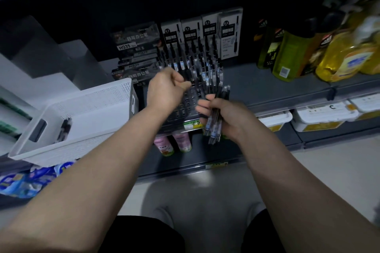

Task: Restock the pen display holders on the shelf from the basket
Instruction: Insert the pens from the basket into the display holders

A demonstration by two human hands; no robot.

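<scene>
Right hand (230, 118) grips pens (214, 128); left hand (164, 90) perhaps pinches one.

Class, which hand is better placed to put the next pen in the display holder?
Left: the left hand hovers over empty holes in the display holder, while the right hand grips the bundle of pens.

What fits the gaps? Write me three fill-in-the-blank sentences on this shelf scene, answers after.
1. The right hand grips a bundle of ___.
2. The basket left of the holder is ___.
3. The bottles under the holder are ___.
Missing: pens; white; pink.
</scene>
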